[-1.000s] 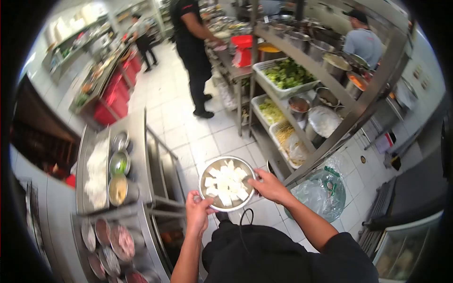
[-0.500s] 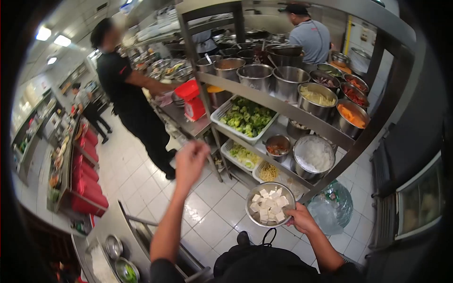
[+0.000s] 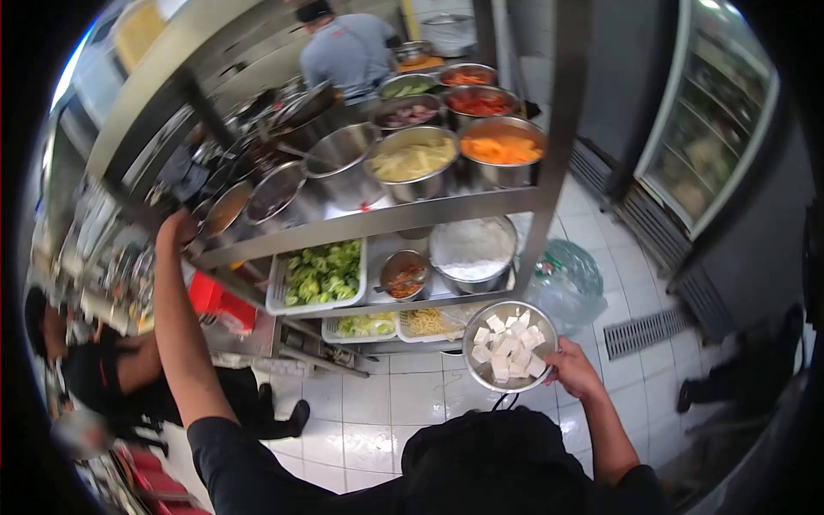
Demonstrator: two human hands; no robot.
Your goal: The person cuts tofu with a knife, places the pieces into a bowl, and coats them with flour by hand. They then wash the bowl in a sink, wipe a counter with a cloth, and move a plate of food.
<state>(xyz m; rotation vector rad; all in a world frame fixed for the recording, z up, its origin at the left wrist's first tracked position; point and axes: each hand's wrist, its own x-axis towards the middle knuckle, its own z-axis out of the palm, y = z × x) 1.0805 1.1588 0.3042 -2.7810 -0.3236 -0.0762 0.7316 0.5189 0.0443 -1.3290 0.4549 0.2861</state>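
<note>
My right hand (image 3: 573, 369) grips the rim of a round metal bowl (image 3: 472, 360) in front of my body. White cubes (image 3: 510, 347) fill much of this bowl. At the left end of the steel shelf (image 3: 378, 225), my left hand (image 3: 177, 230) is raised beside a metal pot with orange-brown contents (image 3: 228, 209). Its fingers are blurred and partly hidden, so what they touch cannot be made out.
Pots of pale strips (image 3: 415, 159) and orange pieces (image 3: 502, 142) stand on the shelf. Below are broccoli (image 3: 322, 273) and a white-filled pot (image 3: 473, 249). A worker in black (image 3: 112, 369) is at left; another in grey (image 3: 348, 51) stands behind.
The view has turned rightward. My left hand has reached out from above the floor to the shelf's left end. The bowl remains in my right hand.
</note>
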